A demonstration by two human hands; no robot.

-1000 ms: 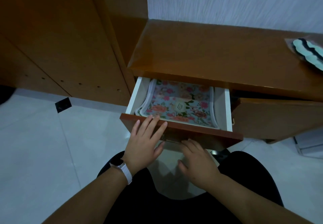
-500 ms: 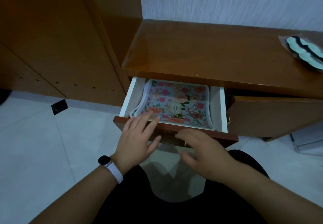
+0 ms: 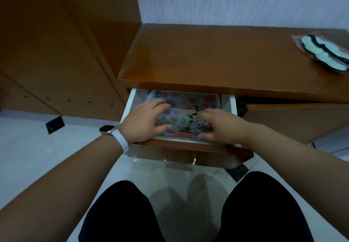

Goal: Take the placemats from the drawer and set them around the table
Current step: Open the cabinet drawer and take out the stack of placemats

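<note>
Placemats (image 3: 188, 101) lie in the open drawer (image 3: 188, 148) at twelve o'clock. The left hand (image 3: 145, 122) and right hand (image 3: 217, 126) rest flat on them, fingers spread, gripping nothing. None is lifted out yet.

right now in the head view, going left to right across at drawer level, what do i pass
black floor tile → white-strapped watch → left hand → floral placemats showing between the hands → right hand → wooden cabinet front
</note>
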